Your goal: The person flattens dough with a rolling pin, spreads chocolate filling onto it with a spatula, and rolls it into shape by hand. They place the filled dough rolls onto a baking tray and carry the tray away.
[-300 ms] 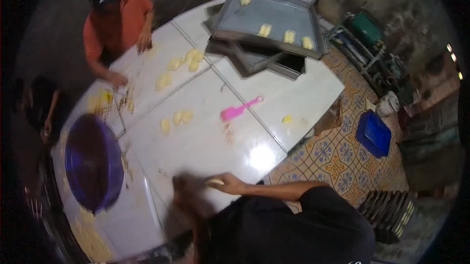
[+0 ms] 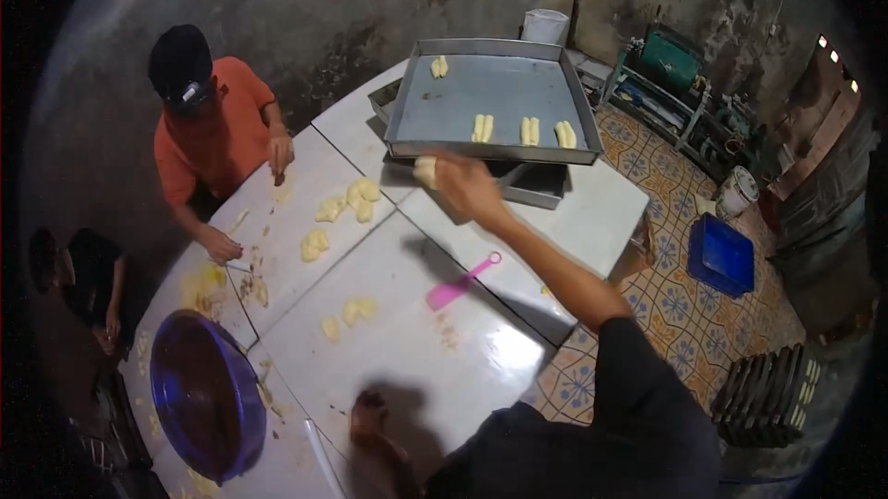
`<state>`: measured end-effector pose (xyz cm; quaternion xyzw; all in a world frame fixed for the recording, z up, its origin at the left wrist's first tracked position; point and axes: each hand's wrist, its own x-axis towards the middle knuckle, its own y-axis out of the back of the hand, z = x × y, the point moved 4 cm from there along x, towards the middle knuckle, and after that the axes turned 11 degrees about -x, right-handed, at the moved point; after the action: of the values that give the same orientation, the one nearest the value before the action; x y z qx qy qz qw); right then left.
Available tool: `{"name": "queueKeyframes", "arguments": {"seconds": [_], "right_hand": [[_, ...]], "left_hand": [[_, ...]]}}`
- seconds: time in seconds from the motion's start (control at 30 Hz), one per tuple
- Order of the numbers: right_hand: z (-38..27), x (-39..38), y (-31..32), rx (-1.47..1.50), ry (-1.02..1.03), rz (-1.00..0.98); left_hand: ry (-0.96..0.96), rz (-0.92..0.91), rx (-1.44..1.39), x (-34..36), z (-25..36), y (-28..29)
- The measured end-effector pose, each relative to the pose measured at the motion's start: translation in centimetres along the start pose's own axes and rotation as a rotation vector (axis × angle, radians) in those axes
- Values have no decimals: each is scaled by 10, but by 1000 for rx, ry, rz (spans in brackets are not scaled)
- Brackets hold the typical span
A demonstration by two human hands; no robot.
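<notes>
My right hand, blurred, is closed on a pale dough piece at the front edge of a metal tray. Four paired dough pieces sit inside that tray, which is stacked on other dark trays. Low in the view, my left hand rests in shadow at the tabletop; its fingers are too dark to read. Between my hands lie a pink scraper and several dough lumps. A white rod lies left of my left hand.
A co-worker in orange works at the tiled table's back left, another person in black farther left. A purple bowl with dark contents stands on the table. Right are machinery, a blue crate and stacked dark trays.
My right hand has swung up from the near table to the metal tray with the dough piece. The view has shifted, showing more of the back wall.
</notes>
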<state>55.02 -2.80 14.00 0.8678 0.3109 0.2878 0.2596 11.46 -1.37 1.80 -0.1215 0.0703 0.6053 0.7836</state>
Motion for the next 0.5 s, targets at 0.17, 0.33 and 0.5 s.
{"name": "queueKeyframes", "arguments": {"seconds": [0.17, 0.33, 0.5], "right_hand": [[122, 187, -15, 371, -258, 207], [199, 183, 7, -371, -314, 288], [84, -29, 54, 57, -88, 301]], "left_hand": [[-74, 18, 100, -2, -16, -5], [-125, 66, 174, -6, -30, 8], [-288, 265, 325, -24, -40, 68]]}}
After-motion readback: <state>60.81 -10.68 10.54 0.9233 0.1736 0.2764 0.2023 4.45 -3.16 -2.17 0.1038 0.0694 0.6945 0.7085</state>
